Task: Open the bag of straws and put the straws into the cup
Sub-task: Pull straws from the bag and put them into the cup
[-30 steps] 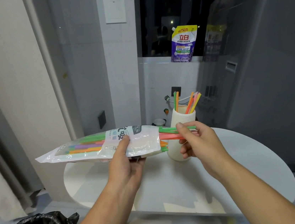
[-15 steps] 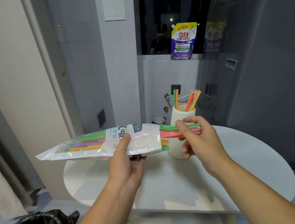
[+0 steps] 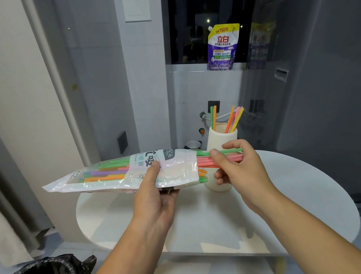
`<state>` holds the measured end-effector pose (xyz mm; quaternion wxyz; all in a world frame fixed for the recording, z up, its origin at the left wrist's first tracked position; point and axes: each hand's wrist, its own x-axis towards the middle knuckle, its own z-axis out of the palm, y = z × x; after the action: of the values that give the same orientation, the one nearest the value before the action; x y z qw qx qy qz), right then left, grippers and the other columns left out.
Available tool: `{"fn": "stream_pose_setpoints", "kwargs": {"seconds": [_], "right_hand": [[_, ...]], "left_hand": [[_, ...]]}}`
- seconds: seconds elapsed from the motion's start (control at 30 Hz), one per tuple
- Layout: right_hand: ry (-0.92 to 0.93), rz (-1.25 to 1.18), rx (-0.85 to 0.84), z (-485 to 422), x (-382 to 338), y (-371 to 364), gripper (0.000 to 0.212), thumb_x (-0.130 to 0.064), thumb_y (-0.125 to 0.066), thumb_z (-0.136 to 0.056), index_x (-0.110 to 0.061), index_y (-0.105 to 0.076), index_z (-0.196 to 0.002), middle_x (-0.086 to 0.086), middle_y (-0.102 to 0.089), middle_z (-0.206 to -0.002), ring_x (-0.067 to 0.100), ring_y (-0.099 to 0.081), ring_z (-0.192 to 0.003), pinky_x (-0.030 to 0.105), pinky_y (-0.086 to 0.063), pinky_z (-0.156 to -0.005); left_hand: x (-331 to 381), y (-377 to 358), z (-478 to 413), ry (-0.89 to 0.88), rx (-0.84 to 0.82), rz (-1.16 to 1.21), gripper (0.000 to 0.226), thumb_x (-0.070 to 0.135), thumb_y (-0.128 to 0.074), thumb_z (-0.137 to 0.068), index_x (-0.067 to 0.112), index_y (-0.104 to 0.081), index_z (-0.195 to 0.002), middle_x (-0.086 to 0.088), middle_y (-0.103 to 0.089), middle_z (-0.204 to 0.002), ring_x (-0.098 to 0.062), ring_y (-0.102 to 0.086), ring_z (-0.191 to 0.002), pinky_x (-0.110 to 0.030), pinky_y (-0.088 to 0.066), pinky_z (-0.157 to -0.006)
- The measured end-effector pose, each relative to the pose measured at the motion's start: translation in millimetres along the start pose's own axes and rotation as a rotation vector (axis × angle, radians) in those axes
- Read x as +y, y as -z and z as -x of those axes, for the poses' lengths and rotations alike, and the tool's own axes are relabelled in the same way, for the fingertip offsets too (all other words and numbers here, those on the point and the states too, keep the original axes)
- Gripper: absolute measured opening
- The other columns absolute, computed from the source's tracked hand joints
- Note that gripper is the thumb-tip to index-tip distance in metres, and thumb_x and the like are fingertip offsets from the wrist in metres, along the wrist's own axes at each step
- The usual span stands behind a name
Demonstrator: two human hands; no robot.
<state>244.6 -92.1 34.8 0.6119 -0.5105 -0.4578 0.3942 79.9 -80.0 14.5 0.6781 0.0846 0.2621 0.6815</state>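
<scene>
The round white surface carries the cup, which already holds several straws. The bag is held level above the surface, gripped at mid-length by the closed left hand. The right hand pinches green and pink straws protruding from the open end. Risk: a loose pinch or tilted bag lets the remaining straws slide out and scatter.
</scene>
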Motion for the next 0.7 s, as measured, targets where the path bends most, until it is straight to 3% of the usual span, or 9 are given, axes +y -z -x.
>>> {"fn": "stream_pose_setpoints", "kwargs": {"seconds": [0.1,0.3,0.4,0.5,0.6,0.7], "right_hand": [[0.0,0.036,0.001,-1,2,2,0.014,-0.02,-0.067,-0.094,-0.008,-0.061,-0.097,0.008,-0.063,-0.058,0.019,-0.059,-0.052,0.029,-0.052,-0.051],[0.002,0.096,0.013,-5,4,5,0.022,-0.027,-0.051,-0.103,-0.007,-0.061,-0.1,0.008,-0.064,-0.057,0.017,-0.059,-0.048,0.029,-0.05,-0.053],[0.004,0.046,0.02,-4,0,5,0.02,-0.027,-0.046,-0.105,-0.009,-0.053,-0.1,0.015,-0.066,-0.069,0.017,-0.06,-0.047,0.029,-0.051,-0.048],[0.007,-0.012,0.011,-2,-1,5,0.02,-0.033,-0.051,-0.102,-0.014,-0.047,-0.108,0.019,-0.067,-0.084,0.022,-0.063,-0.052,0.034,-0.053,-0.051],[0.041,-0.049,0.077,0,5,5,0.042,-0.043,-0.062,-0.095,-0.019,-0.043,-0.124,0.019,-0.064,-0.1,0.023,-0.065,-0.056,0.034,-0.054,-0.053],[-0.009,-0.153,0.11,8,15,-3,0.044,-0.044,-0.068,-0.09,-0.015,-0.049,-0.118,0.011,-0.06,-0.094,0.018,-0.057,-0.055,0.03,-0.046,-0.047]], "left_hand": [[1,1,0,-0.002,-0.001,0.002,0.039,0.008,-0.066,-0.095,0.017,-0.061,-0.132,-0.008,-0.077,-0.116,-0.019,-0.077,-0.092,-0.039,-0.064,-0.071],[2,0,0,0.001,0.0,0.011,0.038,0.008,-0.066,-0.095,0.019,-0.061,-0.131,-0.007,-0.078,-0.112,-0.019,-0.077,-0.089,-0.04,-0.064,-0.074],[2,0,0,0.004,0.004,0.013,0.039,0.009,-0.066,-0.095,0.018,-0.06,-0.133,-0.006,-0.077,-0.115,-0.018,-0.077,-0.091,-0.039,-0.064,-0.075],[2,1,-1,0.006,0.011,0.02,0.04,0.008,-0.066,-0.095,0.018,-0.061,-0.133,-0.007,-0.078,-0.114,-0.018,-0.078,-0.089,-0.039,-0.065,-0.071],[3,2,-1,0.007,0.014,0.027,0.038,0.008,-0.066,-0.095,0.018,-0.061,-0.13,-0.006,-0.079,-0.11,-0.018,-0.078,-0.088,-0.039,-0.064,-0.071],[4,3,-2,-0.003,0.006,0.033,0.039,0.008,-0.066,-0.095,0.018,-0.06,-0.132,-0.005,-0.079,-0.109,-0.018,-0.078,-0.089,-0.04,-0.065,-0.072]]}}
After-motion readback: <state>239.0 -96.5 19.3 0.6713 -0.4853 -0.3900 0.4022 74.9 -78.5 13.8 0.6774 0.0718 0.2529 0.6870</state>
